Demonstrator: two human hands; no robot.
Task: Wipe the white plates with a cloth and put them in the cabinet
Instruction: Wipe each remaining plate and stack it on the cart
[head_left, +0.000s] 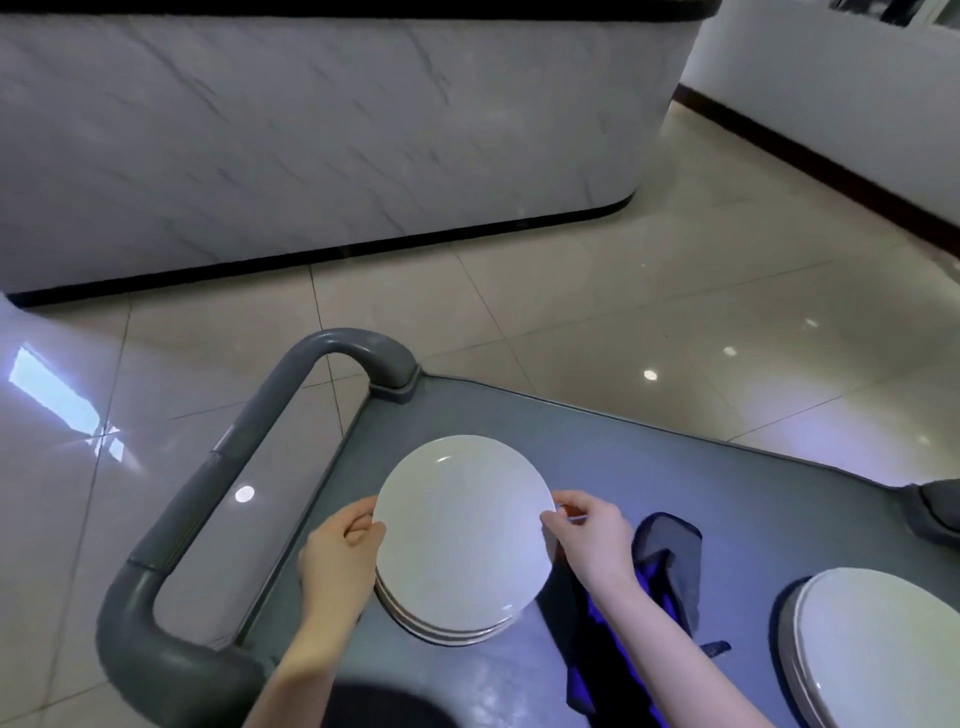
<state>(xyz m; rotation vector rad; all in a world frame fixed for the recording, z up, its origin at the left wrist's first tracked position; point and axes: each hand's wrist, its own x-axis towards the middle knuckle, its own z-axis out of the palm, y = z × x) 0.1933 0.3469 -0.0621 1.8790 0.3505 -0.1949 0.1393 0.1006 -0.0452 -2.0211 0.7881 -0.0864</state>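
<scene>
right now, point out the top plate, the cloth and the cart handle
top plate (462, 525): head view, middle of its face
cloth (670, 551): head view, upper fold
cart handle (234, 452): head view, long grey bar

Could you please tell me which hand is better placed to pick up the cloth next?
Right, probably. The dark cloth lies directly beside the right hand, partly under its forearm; the left hand grips the opposite edge of the top plate.

Top plate (462, 525) mostly hides the plates under it (447, 635), right stack (883, 649) runs off the corner, cloth (670, 543) half under a forearm (670, 644).
</scene>
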